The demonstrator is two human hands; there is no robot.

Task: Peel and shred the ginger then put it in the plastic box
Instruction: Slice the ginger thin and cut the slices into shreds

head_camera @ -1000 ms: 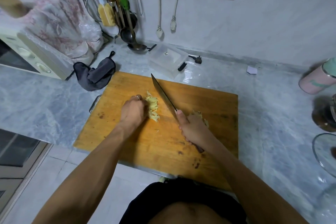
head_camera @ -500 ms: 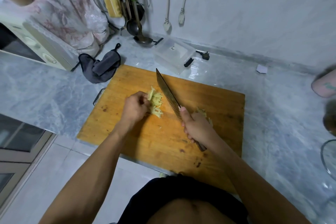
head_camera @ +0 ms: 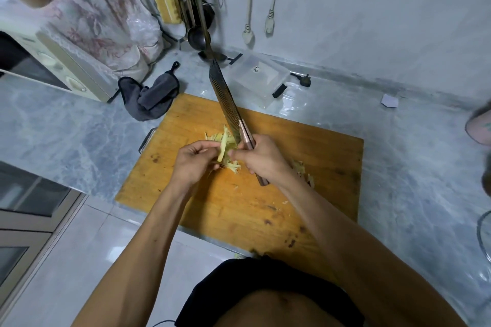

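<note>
Pale yellow ginger shreds (head_camera: pixel 225 145) sit bunched over the middle of the wooden cutting board (head_camera: pixel 305 167). My left hand (head_camera: pixel 195 159) pinches the shreds from the left. My right hand (head_camera: pixel 261 155) grips the handle of a large knife (head_camera: pixel 225 101), whose blade is lifted and points away toward the wall, its flat side against the shreds. A clear plastic box (head_camera: pixel 259 78) lies on the counter just beyond the board's far edge. More ginger scraps (head_camera: pixel 303 171) lie on the board to the right of my right wrist.
A dark grey cloth (head_camera: pixel 151 95) lies left of the board's far corner. A cream oven (head_camera: pixel 53 61) under a floral cover stands at the far left. Ladles and utensils (head_camera: pixel 196 21) hang behind. A pink cup (head_camera: pixel 478 127) and a glass bowl rim (head_camera: pixel 482 236) are at the right.
The knife has risen from cutting beside the ginger, its blade now lifted and pointing at the wall. Both hands have come together around the shreds, gathering them off the board.
</note>
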